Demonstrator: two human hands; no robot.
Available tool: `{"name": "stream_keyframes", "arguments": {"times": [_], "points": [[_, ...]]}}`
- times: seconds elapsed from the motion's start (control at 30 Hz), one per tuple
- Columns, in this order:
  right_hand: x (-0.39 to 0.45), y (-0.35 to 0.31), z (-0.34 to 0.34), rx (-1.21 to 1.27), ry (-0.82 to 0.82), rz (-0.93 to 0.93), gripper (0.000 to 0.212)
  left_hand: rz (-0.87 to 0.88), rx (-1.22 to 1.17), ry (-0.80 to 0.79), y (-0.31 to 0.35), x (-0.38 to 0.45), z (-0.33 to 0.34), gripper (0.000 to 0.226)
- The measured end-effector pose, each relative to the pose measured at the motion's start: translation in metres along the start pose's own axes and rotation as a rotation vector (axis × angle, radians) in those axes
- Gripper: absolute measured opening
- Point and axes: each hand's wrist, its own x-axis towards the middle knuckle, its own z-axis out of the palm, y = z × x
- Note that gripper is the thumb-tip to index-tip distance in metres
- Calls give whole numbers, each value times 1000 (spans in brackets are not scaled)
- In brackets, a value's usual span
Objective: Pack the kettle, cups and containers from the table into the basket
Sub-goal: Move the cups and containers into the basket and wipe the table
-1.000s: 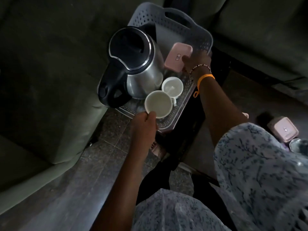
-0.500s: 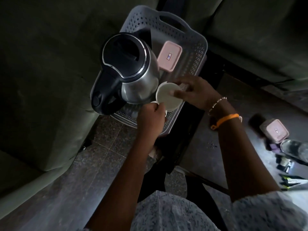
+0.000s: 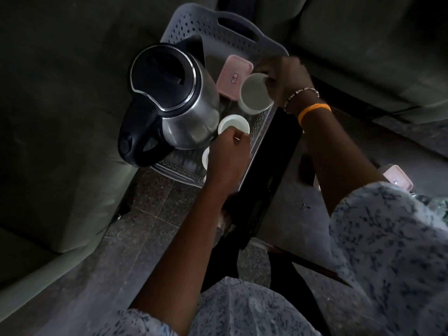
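A grey perforated basket (image 3: pixel 242 27) holds a steel kettle (image 3: pixel 191 112) with a black lid and handle on its left side. A pink lidded container (image 3: pixel 232 73) lies at the back of the basket. My right hand (image 3: pixel 286 81) grips a white cup (image 3: pixel 254 95) by its side, just right of the pink container. My left hand (image 3: pixel 228 158) pinches the near rim of a second white cup (image 3: pixel 234 123) beside the kettle. The edge of a third white cup (image 3: pixel 205 159) peeks out under that hand.
A dark low table (image 3: pixel 286 195) carries the basket, and another pink container (image 3: pixel 398 178) sits on it at the far right. Green sofas (image 3: pixel 60 117) flank the basket on the left and at the top right. Tiled floor (image 3: pixel 155 202) lies below.
My right hand took a white cup from beside my left hand and carried it back right, next to the pink container. My left hand stayed near the kettle on another cup.
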Motion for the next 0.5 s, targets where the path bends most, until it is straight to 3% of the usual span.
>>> {"name": "stream_keyframes", "arguments": {"times": [0.2,0.5], "points": [[14,-7,-6,-119,-100,-35,47,-30,5,-25,-8,-1,-1,15],[8,-16,1,-254,-22,-125,42,-24,-6,-24,-7,4,-1,12]]}}
